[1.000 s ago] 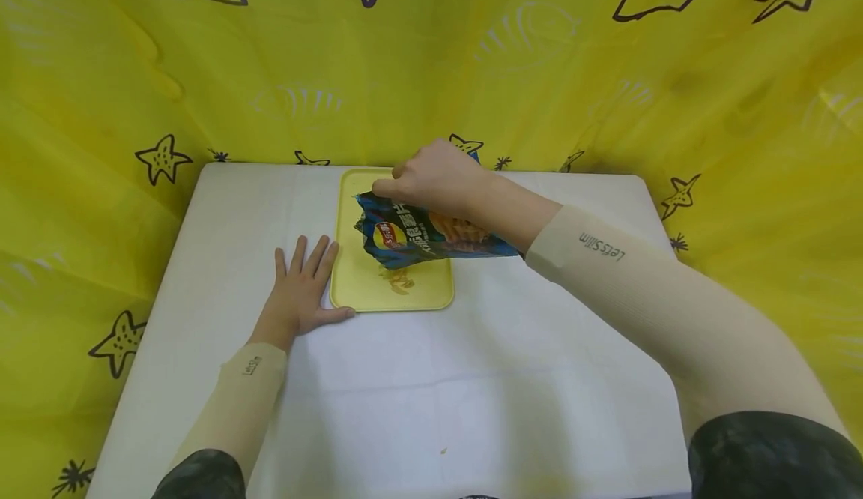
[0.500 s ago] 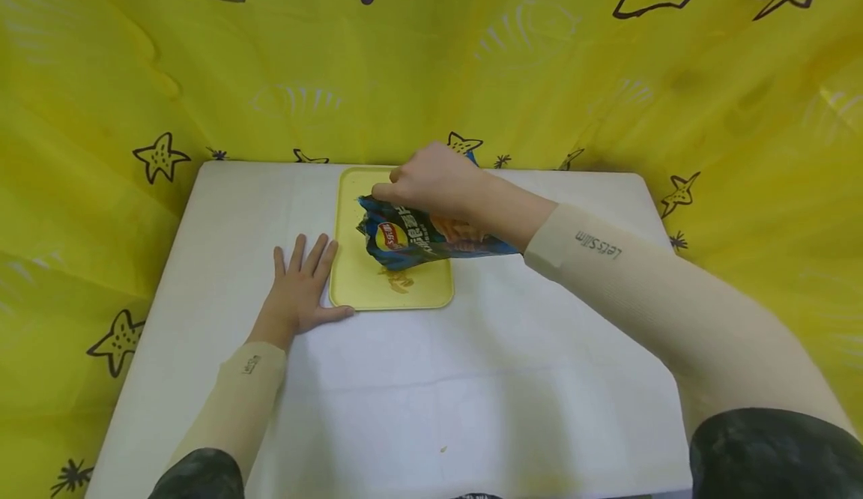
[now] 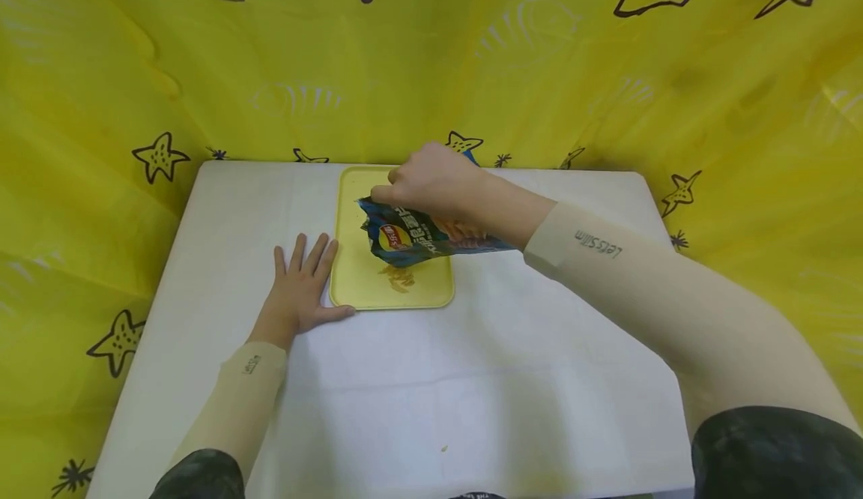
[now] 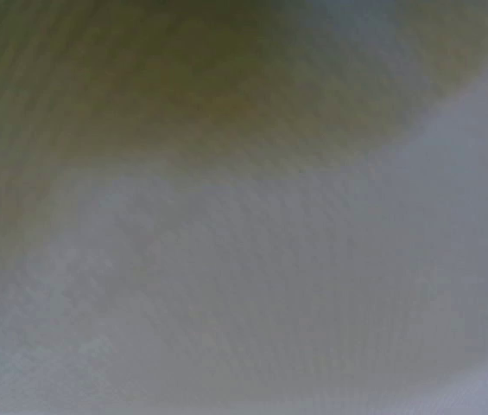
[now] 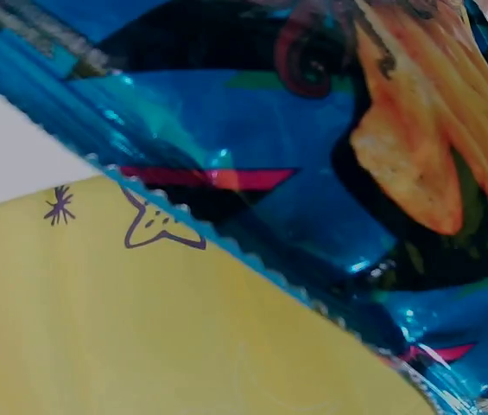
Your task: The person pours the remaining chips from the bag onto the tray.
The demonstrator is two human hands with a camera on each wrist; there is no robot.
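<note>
My right hand [image 3: 433, 177] grips a snack bag [image 3: 419, 240] over a tray [image 3: 357, 282]. My left hand [image 3: 297, 293] lies spread at its edge.

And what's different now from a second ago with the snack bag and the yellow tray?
Just a little: the left end of the snack bag has shifted slightly right over the yellow tray. Nothing was grabbed or let go. The right hand still holds the bag, the left hand stays spread at the tray's edge, and snack pieces remain on it.

the logo end of the blue bag [image 3: 430, 239] has shifted slightly right above the yellow tray [image 3: 357, 289].
</note>
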